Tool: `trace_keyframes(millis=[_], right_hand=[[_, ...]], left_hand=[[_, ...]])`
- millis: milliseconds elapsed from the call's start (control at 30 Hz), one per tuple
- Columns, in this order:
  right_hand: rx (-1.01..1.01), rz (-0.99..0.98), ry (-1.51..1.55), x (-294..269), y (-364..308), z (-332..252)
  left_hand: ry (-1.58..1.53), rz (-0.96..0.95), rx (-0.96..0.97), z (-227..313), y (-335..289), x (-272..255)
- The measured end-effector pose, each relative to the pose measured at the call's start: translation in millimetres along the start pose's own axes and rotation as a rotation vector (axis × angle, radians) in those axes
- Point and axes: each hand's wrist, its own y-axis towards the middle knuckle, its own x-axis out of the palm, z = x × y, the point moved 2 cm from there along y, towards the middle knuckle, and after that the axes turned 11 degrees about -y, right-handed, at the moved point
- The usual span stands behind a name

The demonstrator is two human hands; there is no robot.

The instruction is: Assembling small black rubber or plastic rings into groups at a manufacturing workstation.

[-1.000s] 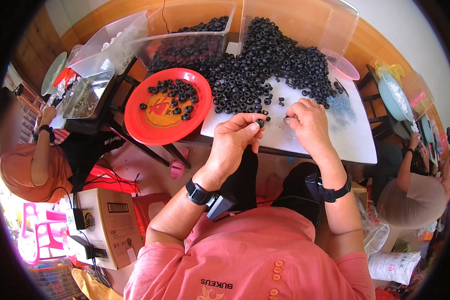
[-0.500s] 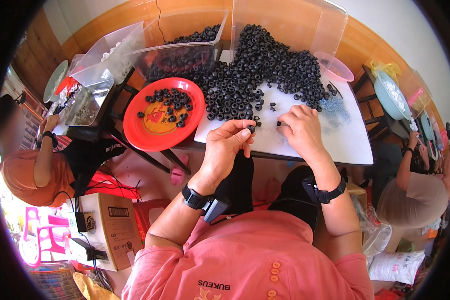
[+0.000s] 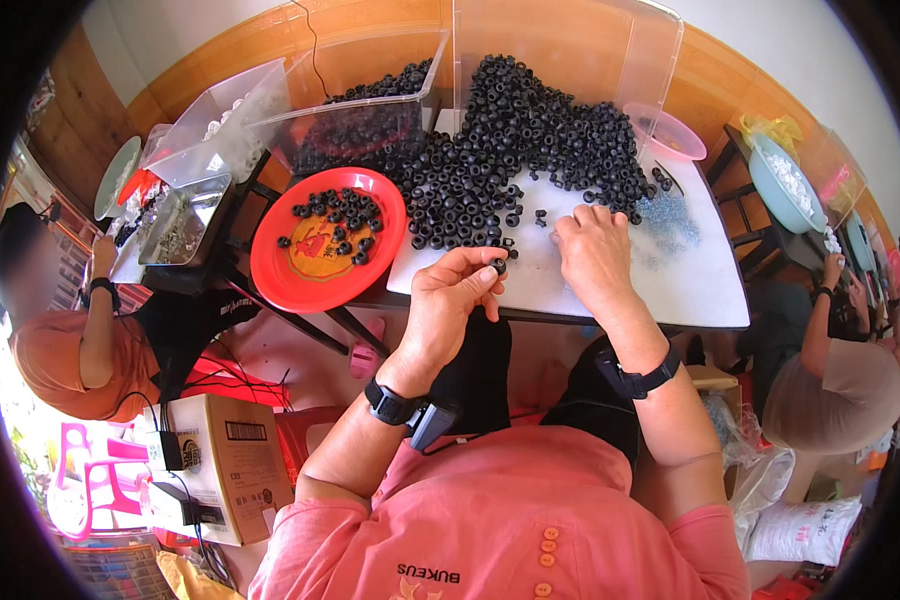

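Left hand (image 3: 446, 300) pinches a black bead (image 3: 498, 266) right of the red plate (image 3: 282, 285); my right hand (image 3: 596, 258), farther, hides its grip.

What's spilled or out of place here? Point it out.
Black parts lie loose across the white tabletop, as if spilled, perhaps deliberately. One small black piece sits apart from them, just left of the right hand. Nothing looks plainly damaged.

On the board (image 3: 660, 295), rings (image 3: 530, 130) heap toward twelve o'clock; off it, a plate (image 3: 315, 293) lies at nine, a bin (image 3: 370, 103) at ten.
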Motion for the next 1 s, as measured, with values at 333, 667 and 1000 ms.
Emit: trace_keyframes(millis=[333, 667, 1000], right_hand=[[-0.005, -0.046, 0.069, -3, -2, 6], [-0.060, -0.043, 0.065, -7, 2, 6], [-0.105, 0.019, 0.038, -9, 0, 3]], left_hand=[[-0.139, -0.018, -0.045, 4, 1, -3], [-0.145, -0.050, -0.079, -5, 9, 10], [-0.146, -0.045, -0.070, -10, 6, 10]])
